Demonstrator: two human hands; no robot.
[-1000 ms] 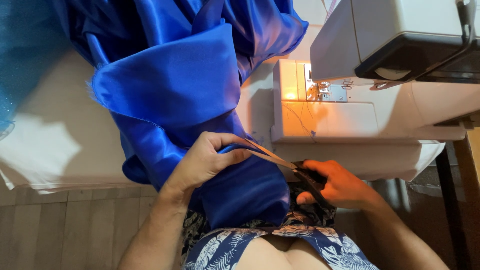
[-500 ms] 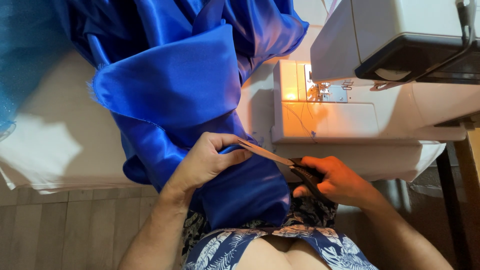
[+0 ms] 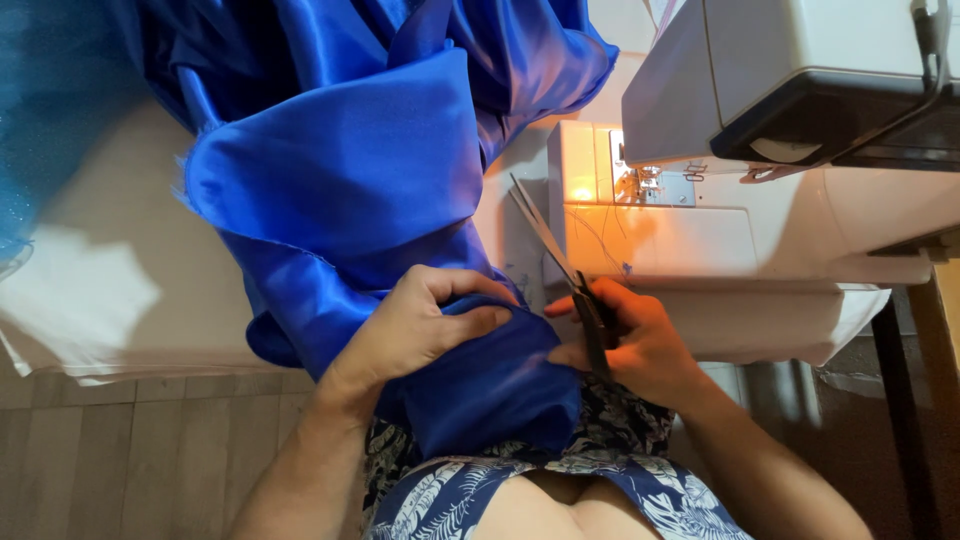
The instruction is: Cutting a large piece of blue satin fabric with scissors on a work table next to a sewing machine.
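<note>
Blue satin fabric (image 3: 370, 190) spills off the white table (image 3: 110, 300) down onto the person's lap, where the left hand (image 3: 420, 325) pinches a fold of it tight between thumb and fingers. Right hand (image 3: 635, 345) is clenched around the handles of the scissors (image 3: 560, 265), blades parted and pointing up-left, tips just beside the fabric edge. White sewing machine (image 3: 800, 90) sits behind, lamp lit over the needle plate.

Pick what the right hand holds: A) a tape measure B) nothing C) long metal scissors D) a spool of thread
C: the right hand grips long metal scissors, blades angled up toward the white sewing machine, while the left hand pinches the shiny blue satin fabric.
</note>
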